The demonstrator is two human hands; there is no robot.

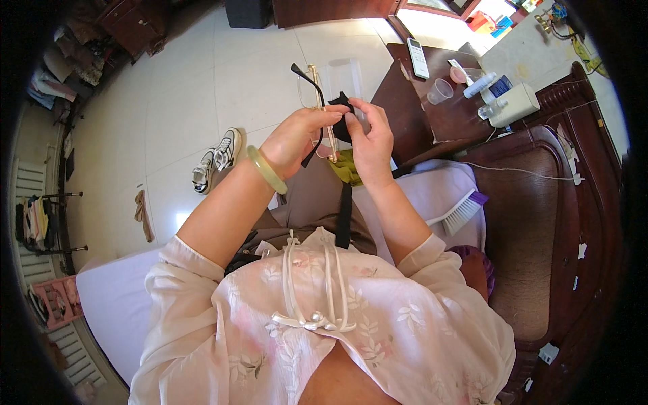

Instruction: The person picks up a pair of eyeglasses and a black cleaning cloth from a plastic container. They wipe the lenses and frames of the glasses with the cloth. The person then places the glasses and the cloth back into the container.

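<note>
My left hand [296, 134], with a pale green bangle [267, 170] at its wrist, holds a pair of eyeglasses [320, 86] with a gold-coloured frame and black temple tips. The glasses stand upright on edge, lenses towards the right hand. Between the fingertips of my right hand [372, 131] is a black cloth [342, 129], close beside the frame; my left fingertips touch it too. Whether the cloth touches a lens cannot be told. Below the hands, a yellow-green cloth [347, 168] lies by my lap.
At the right, a dark wooden bedside cabinet [405, 109] bears a remote control [417, 58], a plastic cup [440, 91] and bottles. A purple-and-white brush [463, 212] lies on the bed. Sneakers [227, 149] stand on the tiled floor.
</note>
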